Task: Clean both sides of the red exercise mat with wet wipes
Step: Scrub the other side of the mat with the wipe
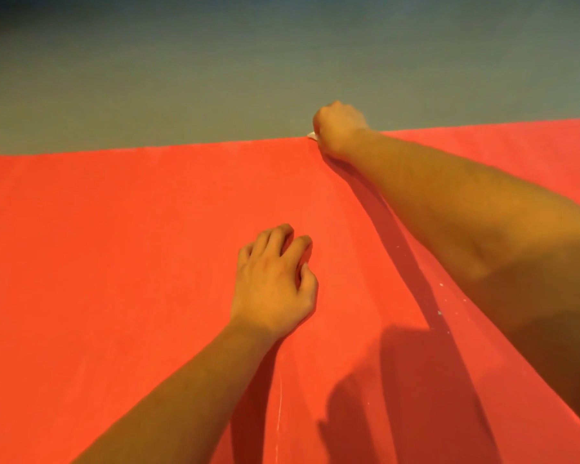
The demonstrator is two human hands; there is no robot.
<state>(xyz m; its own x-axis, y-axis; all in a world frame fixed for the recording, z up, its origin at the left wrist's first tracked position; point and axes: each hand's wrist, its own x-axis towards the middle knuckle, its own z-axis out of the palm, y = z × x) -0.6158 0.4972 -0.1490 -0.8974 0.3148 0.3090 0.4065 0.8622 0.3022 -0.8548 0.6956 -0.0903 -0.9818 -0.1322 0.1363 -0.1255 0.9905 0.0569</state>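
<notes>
The red exercise mat (114,279) lies flat and fills the lower two thirds of the head view. My right hand (340,130) reaches to the mat's far edge, its fingers curled round a white wet wipe (312,135). Only a small corner of the wipe shows at the hand's left side. My left hand (275,283) rests on the middle of the mat with its fingers bent, fingertips and heel touching the surface, holding nothing.
Beyond the mat's far edge lies a plain grey-green floor (181,78). A few small white specks (441,313) dot the mat under my right forearm. A faint wet streak (279,406) runs down the mat near my left forearm.
</notes>
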